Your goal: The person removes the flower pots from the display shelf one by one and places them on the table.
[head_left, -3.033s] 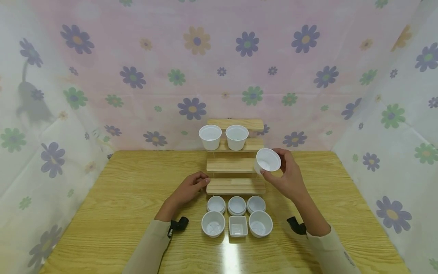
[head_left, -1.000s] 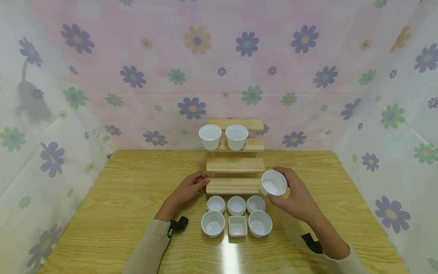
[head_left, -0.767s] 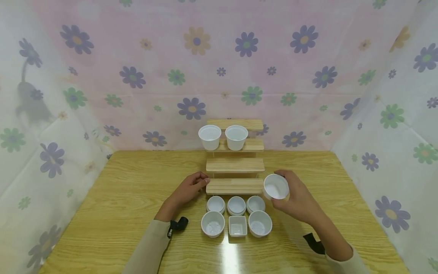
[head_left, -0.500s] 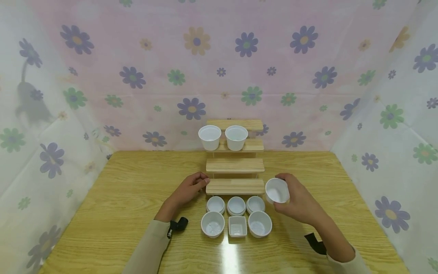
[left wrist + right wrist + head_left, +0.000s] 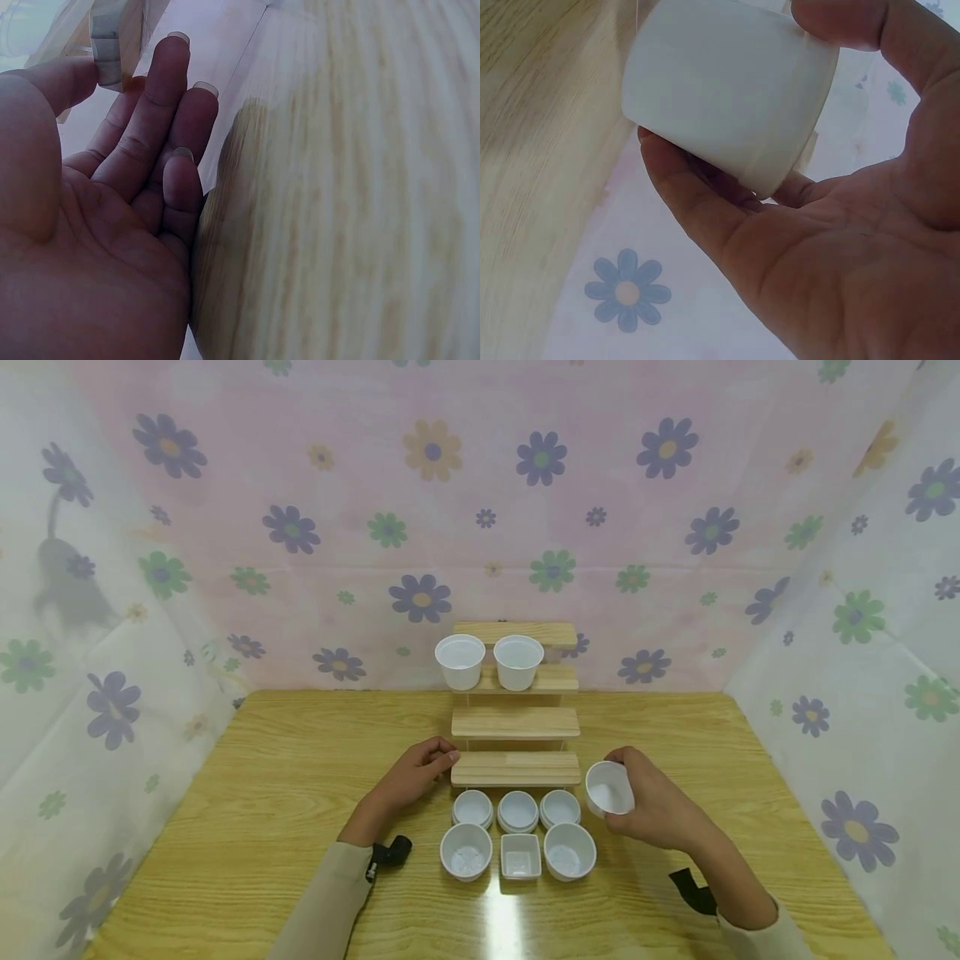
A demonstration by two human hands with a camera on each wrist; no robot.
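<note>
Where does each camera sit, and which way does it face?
Head: worn there, facing forward and down at the wooden rack; left hand, right hand and sleeves show.
Left wrist: worn there, facing the left palm, left fingers and tabletop.
Right wrist: worn there, facing the right palm and right fingers holding a cup.
Head and right wrist share the cup.

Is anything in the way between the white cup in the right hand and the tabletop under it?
Nothing visible stands between the white cup and the tabletop, though the cup and right hand hide the spot directly beneath. The nearest round white bowl and the lowest wooden shelf are off to the cup's left.
</note>
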